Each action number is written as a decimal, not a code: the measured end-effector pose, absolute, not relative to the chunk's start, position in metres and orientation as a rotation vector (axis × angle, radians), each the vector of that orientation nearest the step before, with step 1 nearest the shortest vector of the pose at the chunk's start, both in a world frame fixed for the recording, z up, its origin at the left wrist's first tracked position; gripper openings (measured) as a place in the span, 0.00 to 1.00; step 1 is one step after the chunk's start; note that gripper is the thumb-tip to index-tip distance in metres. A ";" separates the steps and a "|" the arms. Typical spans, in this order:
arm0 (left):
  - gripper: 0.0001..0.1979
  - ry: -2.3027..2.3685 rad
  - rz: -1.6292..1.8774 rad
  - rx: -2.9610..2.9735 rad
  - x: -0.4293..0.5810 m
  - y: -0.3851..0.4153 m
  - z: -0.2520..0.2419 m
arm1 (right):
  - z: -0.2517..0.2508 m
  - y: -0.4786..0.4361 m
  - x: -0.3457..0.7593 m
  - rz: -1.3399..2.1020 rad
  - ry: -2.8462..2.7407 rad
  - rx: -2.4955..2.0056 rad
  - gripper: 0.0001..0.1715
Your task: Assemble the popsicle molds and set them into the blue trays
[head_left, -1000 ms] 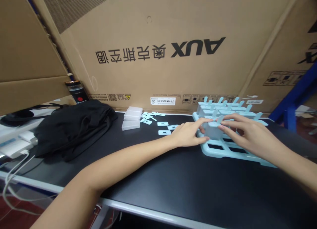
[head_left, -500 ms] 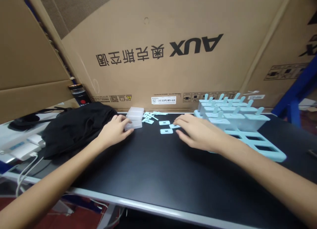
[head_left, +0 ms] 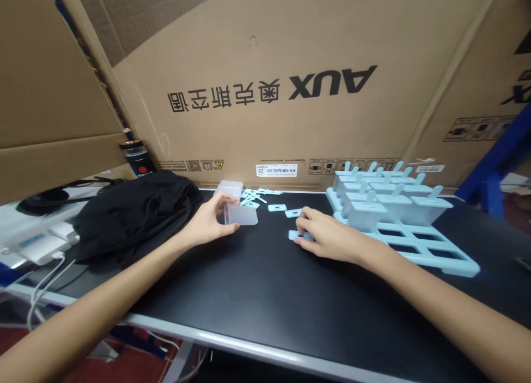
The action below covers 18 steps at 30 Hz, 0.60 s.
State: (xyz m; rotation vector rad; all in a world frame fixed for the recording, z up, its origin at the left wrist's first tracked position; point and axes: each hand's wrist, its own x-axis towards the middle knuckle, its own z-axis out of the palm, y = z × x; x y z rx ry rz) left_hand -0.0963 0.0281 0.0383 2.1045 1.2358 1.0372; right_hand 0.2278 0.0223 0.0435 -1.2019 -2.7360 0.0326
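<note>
My left hand (head_left: 211, 218) grips a translucent popsicle mould cup (head_left: 244, 215), tilted on its side just above the table. More of these clear cups (head_left: 230, 188) lie behind it. The fingers of my right hand (head_left: 327, 234) are closed on a light blue slotted mould lid (head_left: 293, 235) at the table surface, partly covered by the fingertips. Two similar lids, a nearer one (head_left: 292, 213) and a farther one (head_left: 277, 208), lie flat beyond. A pile of light blue sticks and lids (head_left: 254, 197) sits near the cups.
At the right stands a light blue popsicle mould rack (head_left: 456, 264) holding several filled slots with stick-topped cups (head_left: 367, 214). A black cloth bag (head_left: 136, 217) and a dark jar (head_left: 139, 156) are on the left. A large cardboard box (head_left: 265, 129) walls off the back.
My left hand has lifted one cup from the group and brought it right. My right hand has drawn a lid toward me and to the right, away from the other lids.
</note>
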 end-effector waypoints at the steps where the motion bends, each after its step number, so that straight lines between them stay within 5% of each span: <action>1: 0.27 1.177 1.084 2.051 -0.087 0.032 0.041 | 0.043 0.023 0.229 0.045 -2.739 -1.209 0.13; 9: 0.26 1.000 1.167 2.150 -0.023 0.063 0.038 | 0.057 0.021 0.237 0.350 -2.457 -1.171 0.03; 18: 0.38 0.491 1.113 2.409 0.000 0.037 0.016 | 0.071 0.009 0.223 0.941 -1.760 -0.903 0.21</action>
